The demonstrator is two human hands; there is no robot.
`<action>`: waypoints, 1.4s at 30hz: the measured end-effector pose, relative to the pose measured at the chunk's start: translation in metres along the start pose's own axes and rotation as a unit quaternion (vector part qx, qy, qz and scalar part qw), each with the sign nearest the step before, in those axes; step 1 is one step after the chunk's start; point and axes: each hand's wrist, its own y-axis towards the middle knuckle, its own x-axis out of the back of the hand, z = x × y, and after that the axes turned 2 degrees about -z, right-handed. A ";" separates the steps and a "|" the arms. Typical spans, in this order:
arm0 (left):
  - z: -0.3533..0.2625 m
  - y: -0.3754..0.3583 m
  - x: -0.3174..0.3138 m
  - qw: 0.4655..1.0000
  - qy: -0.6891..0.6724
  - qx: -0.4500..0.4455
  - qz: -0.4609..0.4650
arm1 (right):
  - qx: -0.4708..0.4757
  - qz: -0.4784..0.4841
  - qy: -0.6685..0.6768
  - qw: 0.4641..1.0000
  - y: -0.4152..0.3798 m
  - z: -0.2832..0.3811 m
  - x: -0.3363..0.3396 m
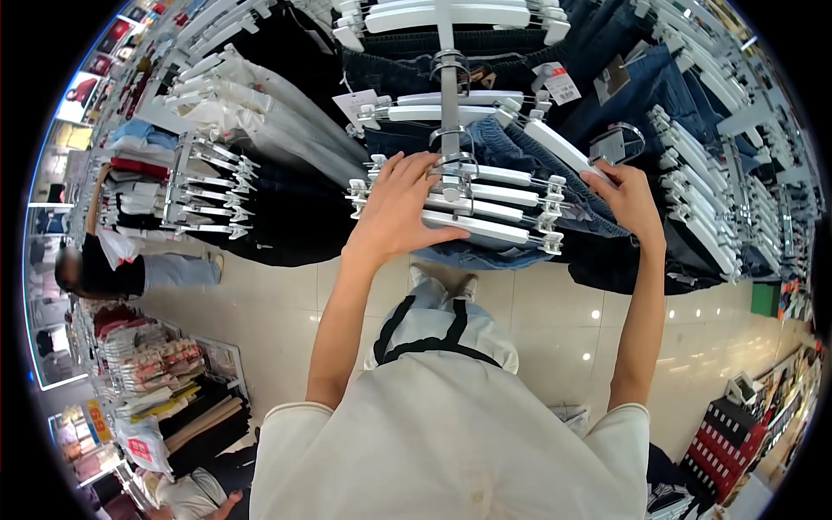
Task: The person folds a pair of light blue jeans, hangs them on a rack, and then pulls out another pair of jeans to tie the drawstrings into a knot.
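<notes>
My left hand [400,208] lies over several white clip hangers [498,195] on a metal rail [447,87], its thumb spread along the nearest hanger and its fingers resting near the hooks. To the right, my right hand [626,198] grips the end of another white hanger [563,147], which is tilted and carries blue jeans [507,147]. This hanger's hook points to the right, off the rail. Behind it on the rail are more hangers with dark denim, and paper tags [559,82] dangle there.
White trousers [260,104] and black trousers hang on the left. More hangers with denim [693,165] are on the right. A person in a black top [113,273] is at the far left, another person [195,494] at the lower left. Tiled floor [555,321] shows below.
</notes>
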 end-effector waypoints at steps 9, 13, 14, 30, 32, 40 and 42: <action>0.002 -0.006 -0.004 0.998 -0.026 -0.021 -0.055 | -0.190 -0.059 0.096 0.975 -0.147 -0.056 -0.054; 0.003 -0.003 -0.004 0.999 -0.005 -0.025 -0.031 | -0.307 -0.135 0.167 0.927 -0.217 -0.057 -0.086; 0.007 -0.005 -0.006 0.999 0.027 -0.020 -0.015 | -0.318 -0.144 0.170 0.922 -0.232 -0.052 -0.090; 0.043 0.042 -0.031 0.982 -0.034 -0.073 -0.173 | -0.410 -0.317 -0.164 0.839 -0.365 0.096 -0.051; 0.055 0.057 -0.039 0.984 -0.054 -0.043 -0.164 | -0.413 -0.332 -0.135 0.837 -0.370 0.125 -0.036; 0.060 0.049 -0.048 0.963 -0.036 -0.074 -0.256 | -0.233 -0.243 -0.237 0.911 -0.354 0.183 -0.017; 0.048 0.028 -0.045 0.941 -0.058 -0.099 -0.317 | -0.178 -0.214 -0.269 0.922 -0.335 0.181 -0.017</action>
